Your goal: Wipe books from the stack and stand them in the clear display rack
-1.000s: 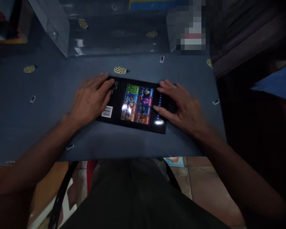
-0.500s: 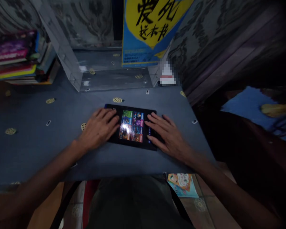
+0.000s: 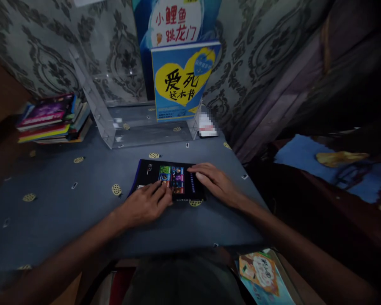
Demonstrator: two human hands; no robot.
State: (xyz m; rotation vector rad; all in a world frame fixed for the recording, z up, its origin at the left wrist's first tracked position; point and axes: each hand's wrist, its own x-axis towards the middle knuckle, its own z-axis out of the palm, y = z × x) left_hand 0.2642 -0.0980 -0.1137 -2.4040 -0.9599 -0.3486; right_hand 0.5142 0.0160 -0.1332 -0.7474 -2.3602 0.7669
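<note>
A black book (image 3: pixel 195 178) with a grid of small coloured pictures on its cover lies flat on the patterned tabletop in front of me. My left hand (image 3: pixel 149 203) rests palm down across its near edge. The fingers are bent over the cover, hiding part of the pictures, and the palm lies nearer to me than the book. On the right side of the cover, my right hand (image 3: pixel 217 184) lies low with its fingers stretched out towards the picture grid. Neither hand lifts the book.
Behind the book stands a clear plastic rack (image 3: pixel 106 123) with an upright blue-and-yellow book (image 3: pixel 178 80) and a larger blue book (image 3: pixel 178 21) behind it. A book stack (image 3: pixel 55 118) sits at left. Below the table's front edge (image 3: pixel 190 250) lies another colourful book (image 3: pixel 263 275).
My left hand has moved from the book's left side to its near edge, with fingers more bent. The right hand has slid towards the far right corner. My view has tilted up.
</note>
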